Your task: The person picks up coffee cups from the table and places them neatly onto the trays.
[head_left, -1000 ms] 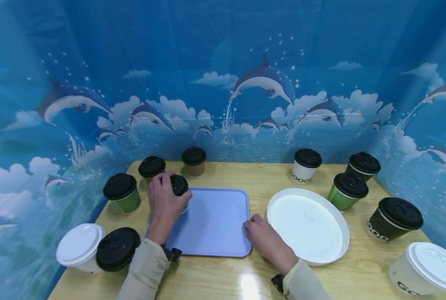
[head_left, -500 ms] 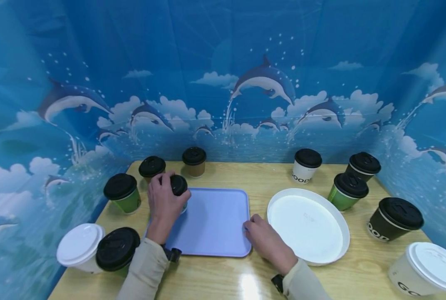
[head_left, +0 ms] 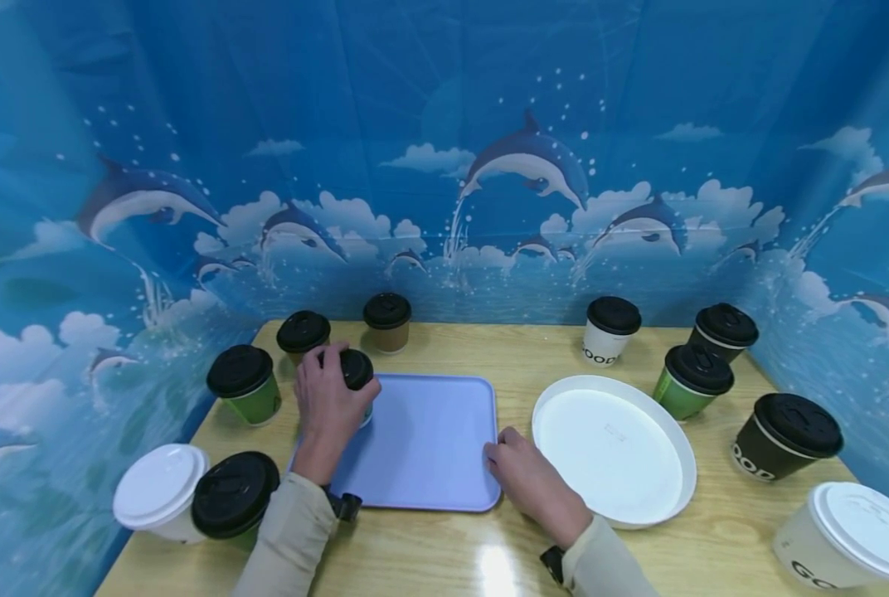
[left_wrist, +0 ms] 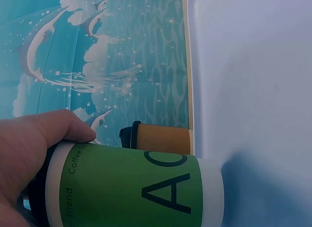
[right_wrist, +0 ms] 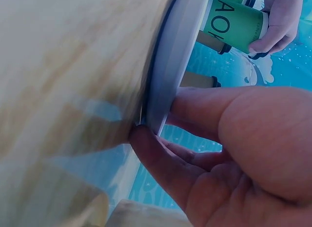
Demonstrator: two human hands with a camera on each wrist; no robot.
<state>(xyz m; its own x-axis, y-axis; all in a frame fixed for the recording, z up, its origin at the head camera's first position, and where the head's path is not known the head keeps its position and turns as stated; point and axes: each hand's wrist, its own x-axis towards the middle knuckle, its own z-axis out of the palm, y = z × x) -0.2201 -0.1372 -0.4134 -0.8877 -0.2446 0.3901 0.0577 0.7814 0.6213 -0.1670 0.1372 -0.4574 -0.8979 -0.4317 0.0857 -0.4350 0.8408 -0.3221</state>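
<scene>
My left hand (head_left: 331,406) grips a green paper cup (left_wrist: 131,188) around its black lid (head_left: 357,368). In the left wrist view the cup is upright relative to the tray, its white base right at the tray surface, with a shadow beside it. That cup is over the left back part of a lavender rectangular tray (head_left: 429,439). At the tray's right edge, my right hand (head_left: 536,485) pinches the rim (right_wrist: 168,66) between thumb and fingers, as the right wrist view shows. Much of the cup is hidden behind the left hand in the head view.
A round white tray (head_left: 616,448) lies right of my right hand. Lidded cups line the left side, including a green cup (head_left: 246,385), a white-lidded cup (head_left: 162,493) and a brown cup (head_left: 388,323). More stand right, including a black cup (head_left: 784,435). A dolphin-print curtain (head_left: 429,166) encloses the table.
</scene>
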